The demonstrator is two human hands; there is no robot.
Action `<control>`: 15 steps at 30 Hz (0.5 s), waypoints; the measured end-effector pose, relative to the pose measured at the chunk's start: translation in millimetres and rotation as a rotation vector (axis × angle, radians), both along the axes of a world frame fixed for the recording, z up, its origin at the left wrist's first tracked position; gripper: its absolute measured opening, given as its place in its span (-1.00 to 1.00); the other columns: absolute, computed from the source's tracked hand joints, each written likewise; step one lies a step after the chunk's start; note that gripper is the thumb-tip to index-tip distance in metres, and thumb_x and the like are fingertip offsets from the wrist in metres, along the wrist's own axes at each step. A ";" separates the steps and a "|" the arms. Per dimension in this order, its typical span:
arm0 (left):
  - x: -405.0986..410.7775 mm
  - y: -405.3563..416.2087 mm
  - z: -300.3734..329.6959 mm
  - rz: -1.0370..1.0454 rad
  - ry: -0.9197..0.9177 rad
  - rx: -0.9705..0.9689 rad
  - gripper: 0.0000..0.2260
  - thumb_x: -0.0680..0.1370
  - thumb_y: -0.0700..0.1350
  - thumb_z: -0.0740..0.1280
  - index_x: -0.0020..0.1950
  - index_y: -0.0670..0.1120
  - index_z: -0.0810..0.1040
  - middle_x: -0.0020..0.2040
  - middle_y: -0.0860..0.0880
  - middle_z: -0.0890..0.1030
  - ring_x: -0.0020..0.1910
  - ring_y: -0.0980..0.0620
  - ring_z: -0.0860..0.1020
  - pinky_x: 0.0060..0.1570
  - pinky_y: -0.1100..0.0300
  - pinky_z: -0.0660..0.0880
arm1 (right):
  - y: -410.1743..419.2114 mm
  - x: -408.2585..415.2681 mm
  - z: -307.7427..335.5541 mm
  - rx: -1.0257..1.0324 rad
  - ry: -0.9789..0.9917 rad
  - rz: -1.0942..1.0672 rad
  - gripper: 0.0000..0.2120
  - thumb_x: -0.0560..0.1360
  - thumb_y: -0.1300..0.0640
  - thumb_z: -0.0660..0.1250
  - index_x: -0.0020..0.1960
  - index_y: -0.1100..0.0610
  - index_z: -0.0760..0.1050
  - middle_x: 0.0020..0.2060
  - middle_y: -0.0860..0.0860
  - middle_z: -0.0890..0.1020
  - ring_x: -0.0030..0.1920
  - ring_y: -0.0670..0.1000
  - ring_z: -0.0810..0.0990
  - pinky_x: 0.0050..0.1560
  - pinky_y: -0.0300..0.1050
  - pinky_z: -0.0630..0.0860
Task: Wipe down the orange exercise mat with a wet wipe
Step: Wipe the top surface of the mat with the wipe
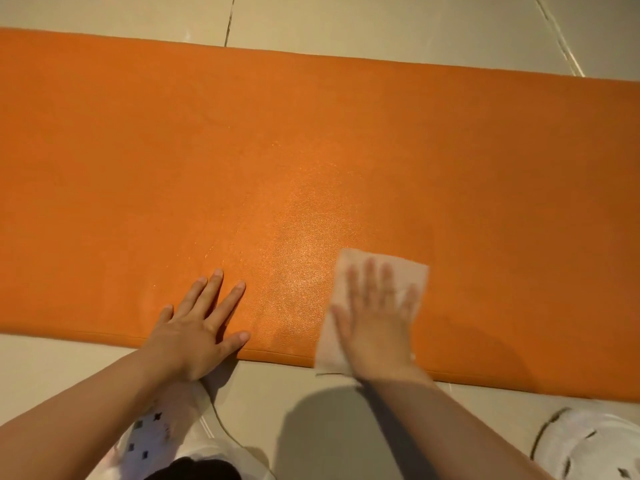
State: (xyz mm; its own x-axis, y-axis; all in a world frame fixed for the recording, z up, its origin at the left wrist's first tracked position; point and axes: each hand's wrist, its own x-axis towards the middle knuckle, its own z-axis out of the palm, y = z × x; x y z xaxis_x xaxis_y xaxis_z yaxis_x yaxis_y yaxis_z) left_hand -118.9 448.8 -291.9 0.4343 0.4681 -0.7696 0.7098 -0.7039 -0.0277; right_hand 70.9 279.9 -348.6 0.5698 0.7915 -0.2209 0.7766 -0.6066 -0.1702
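The orange exercise mat lies flat across the tiled floor and fills most of the view. A white wet wipe is spread on the mat near its front edge, with one corner hanging over that edge. My right hand lies flat on the wipe with fingers straight and spread, blurred by motion. My left hand rests flat on the mat's front edge to the left, fingers spread, holding nothing. A shiny damp patch shows on the mat between and above the two hands.
Beige floor tiles with dark grout lines surround the mat. My knees in white patterned fabric are at the bottom left, and more of the fabric shows at the bottom right. A thin cord runs over the floor.
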 end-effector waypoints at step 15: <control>-7.0 3.6 -1.6 0.185 -0.367 0.097 -0.37 0.56 0.35 -0.01 0.59 0.13 0.10 0.61 0.07 0.02 0.57 0.02 0.05 0.47 -0.14 0.16 | 19.2 114.4 12.0 -0.113 0.047 -0.309 -0.38 0.61 -0.28 -0.22 0.60 -0.09 -0.20 0.58 -0.05 -0.23 0.57 0.01 -0.27 0.51 0.21 -0.29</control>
State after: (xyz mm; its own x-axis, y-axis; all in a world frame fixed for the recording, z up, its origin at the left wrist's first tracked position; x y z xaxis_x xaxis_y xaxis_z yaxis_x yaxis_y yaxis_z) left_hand -125.9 452.5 -293.5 0.5732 0.6266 -0.5280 0.7991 -0.5699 0.1913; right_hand 185.2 299.1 -336.6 0.7661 0.5521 -0.3292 0.5460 -0.8291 -0.1199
